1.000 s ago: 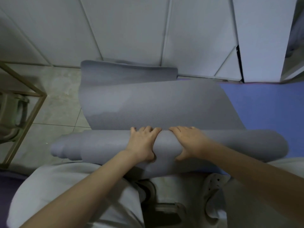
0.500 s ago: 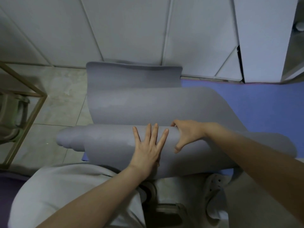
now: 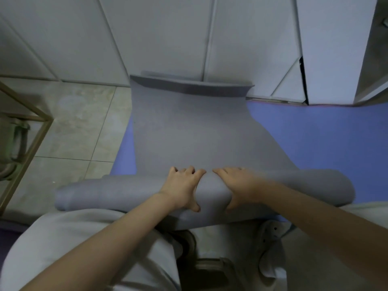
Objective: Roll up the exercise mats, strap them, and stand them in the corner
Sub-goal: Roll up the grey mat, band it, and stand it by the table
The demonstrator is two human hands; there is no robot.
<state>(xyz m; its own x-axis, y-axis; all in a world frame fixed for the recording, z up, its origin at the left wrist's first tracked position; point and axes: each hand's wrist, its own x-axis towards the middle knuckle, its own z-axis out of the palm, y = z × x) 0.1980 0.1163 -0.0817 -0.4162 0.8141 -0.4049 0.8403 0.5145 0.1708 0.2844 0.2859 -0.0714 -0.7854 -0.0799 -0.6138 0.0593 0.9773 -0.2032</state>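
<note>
Both bare forearms reach forward from the bottom of the view, converging on the middle of the roll; the left hand and right hand sit side by side, almost touching at the fingertips. Each hand is arched over the rolled part of the grey mat and grips it, fingers curled over the far side and thumbs hooked under the near side. The roll lies crosswise under the palms, running well out to the left of the left hand and to the right of the right hand; beyond the fingers the unrolled stretch runs to the white wall panels, its far edge curling up. A blue mat lies beneath, showing mostly right of the right hand; tiled floor and a brass frame lie left of the left hand.
</note>
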